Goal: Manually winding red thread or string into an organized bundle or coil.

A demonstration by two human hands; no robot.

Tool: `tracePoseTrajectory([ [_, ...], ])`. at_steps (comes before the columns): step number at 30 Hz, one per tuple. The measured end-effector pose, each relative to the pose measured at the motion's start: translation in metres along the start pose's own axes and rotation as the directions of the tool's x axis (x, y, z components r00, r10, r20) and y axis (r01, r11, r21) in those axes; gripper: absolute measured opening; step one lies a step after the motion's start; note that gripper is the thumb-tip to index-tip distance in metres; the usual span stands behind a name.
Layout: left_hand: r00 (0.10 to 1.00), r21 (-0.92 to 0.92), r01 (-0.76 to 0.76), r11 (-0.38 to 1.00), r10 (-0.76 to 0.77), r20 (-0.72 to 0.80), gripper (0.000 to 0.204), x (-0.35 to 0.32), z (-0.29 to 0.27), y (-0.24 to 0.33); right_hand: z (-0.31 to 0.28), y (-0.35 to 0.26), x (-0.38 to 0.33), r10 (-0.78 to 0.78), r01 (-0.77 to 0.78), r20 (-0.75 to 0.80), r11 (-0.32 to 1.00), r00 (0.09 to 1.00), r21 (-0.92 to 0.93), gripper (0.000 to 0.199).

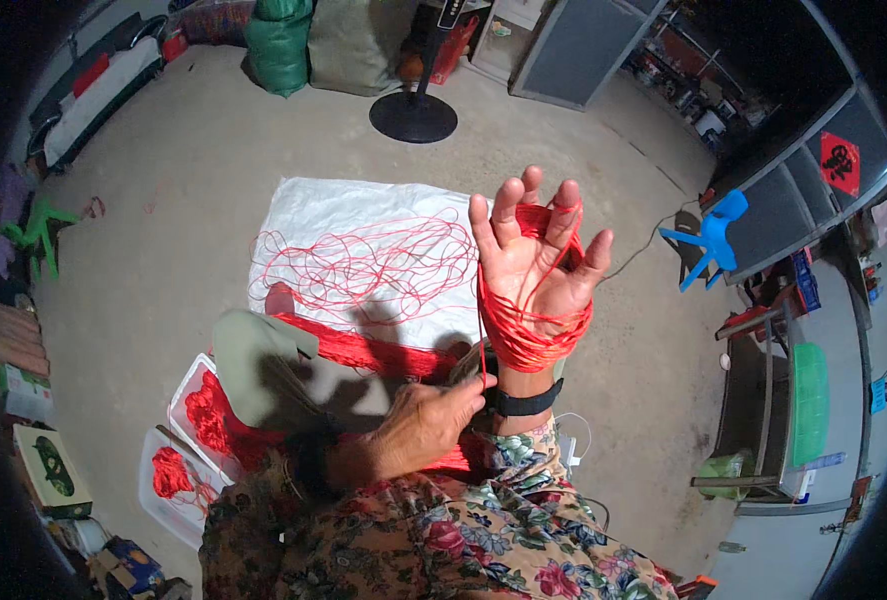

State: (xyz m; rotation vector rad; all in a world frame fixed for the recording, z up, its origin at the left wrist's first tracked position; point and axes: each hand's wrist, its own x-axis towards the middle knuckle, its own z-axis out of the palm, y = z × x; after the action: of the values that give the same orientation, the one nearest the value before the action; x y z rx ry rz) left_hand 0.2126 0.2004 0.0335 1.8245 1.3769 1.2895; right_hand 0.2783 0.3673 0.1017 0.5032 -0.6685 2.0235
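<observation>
Red cord (pixel 531 340) is wound in many turns around my right hand (pixel 535 262), which is raised palm toward me. Its fingers are spread apart, and some strands pass between them. Just below and to the left, my left hand (pixel 425 425) pinches a single strand running up to that winding. A thick red skein (pixel 373 350) stretches across by my legs, with more red strands near my lap. Beyond them, loose red cord (pixel 363 265) spreads in tangled loops over a white sheet (pixel 308 200) on the floor.
Two white bins (pixel 158 500) with red cord bundles stand at my left. A black fan base (pixel 413 117) and a green sack (pixel 279 50) are at the far side. To the right are a blue stool (pixel 711 238) and a rack with a green basin (pixel 810 405).
</observation>
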Motion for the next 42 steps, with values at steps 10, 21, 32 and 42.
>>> tracePoseTrajectory([
  [10,0.973,0.145,-0.227,0.963,0.231,-0.008,0.023,-0.023,0.009,-0.008,0.014,-0.011,0.0,-0.021,0.014,0.202,0.999,0.979,0.038,0.057],
  [21,0.958,-0.162,0.274,0.948,-0.255,0.129,0.032,-0.012,-0.091,-0.03,0.028,-0.007,-0.007,0.09,-0.101,0.349,0.995,0.933,0.012,0.056],
  [32,0.987,-0.786,0.084,0.612,-0.16,-0.019,0.031,0.084,-0.107,0.027,0.029,0.017,-0.016,0.172,-0.194,0.365,0.981,0.915,0.024,0.067],
  [42,0.948,0.009,-0.309,0.951,0.309,-0.074,0.054,0.061,-0.095,-0.01,0.005,0.026,-0.027,0.248,-0.29,0.273,0.949,0.93,0.127,0.066],
])
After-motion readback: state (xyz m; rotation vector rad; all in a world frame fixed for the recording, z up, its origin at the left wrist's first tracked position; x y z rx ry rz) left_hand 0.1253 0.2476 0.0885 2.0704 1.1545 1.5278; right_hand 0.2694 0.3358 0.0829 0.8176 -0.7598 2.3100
